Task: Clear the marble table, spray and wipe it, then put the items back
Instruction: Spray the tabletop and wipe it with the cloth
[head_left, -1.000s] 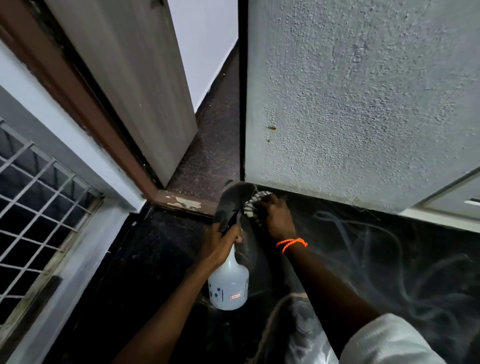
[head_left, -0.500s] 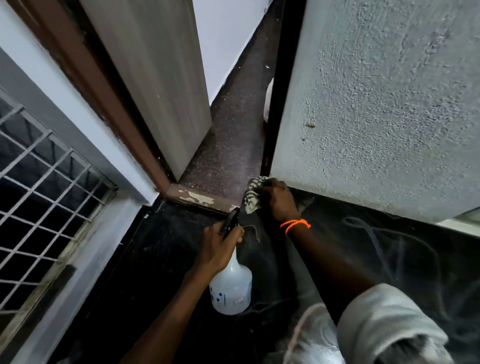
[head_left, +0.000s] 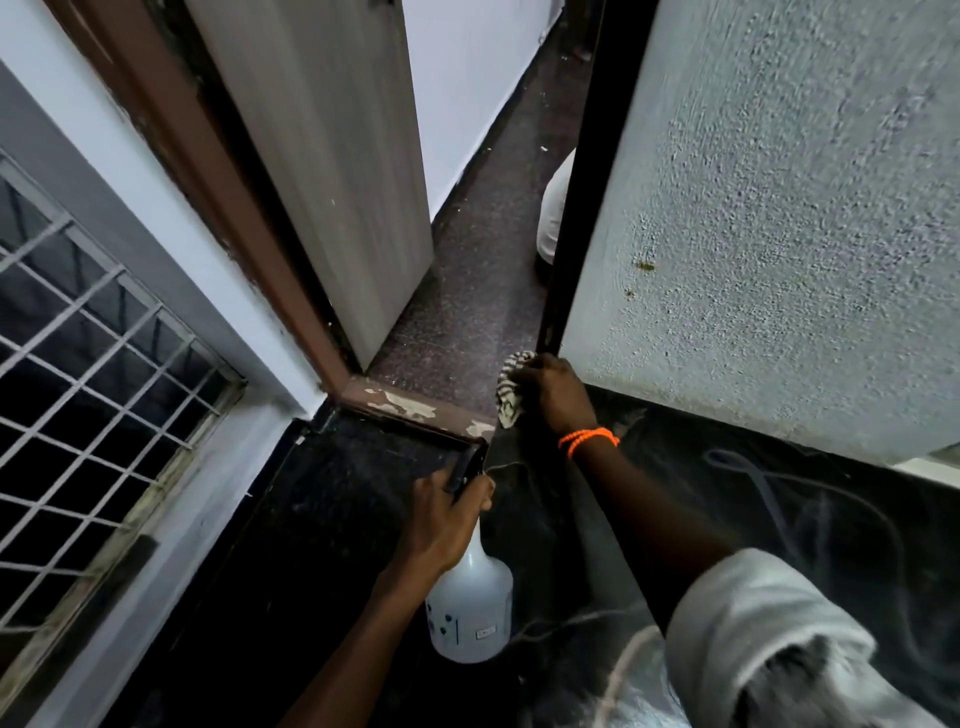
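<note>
In the head view, the left hand (head_left: 441, 519) grips the black trigger head of a white spray bottle (head_left: 470, 608) standing on the black marble table (head_left: 311, 519). The right hand (head_left: 556, 392), with an orange bracelet (head_left: 588, 440) at its wrist, clutches a striped cloth (head_left: 511, 397) at the table's far edge, beside the textured wall (head_left: 779, 234).

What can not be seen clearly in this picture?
- Bottle trigger, head view: covered by the left hand.
- Bottle label: too small to read.
- Most of the cloth: under the right hand.
- White object in the corridor: cut off by the wall.
</note>
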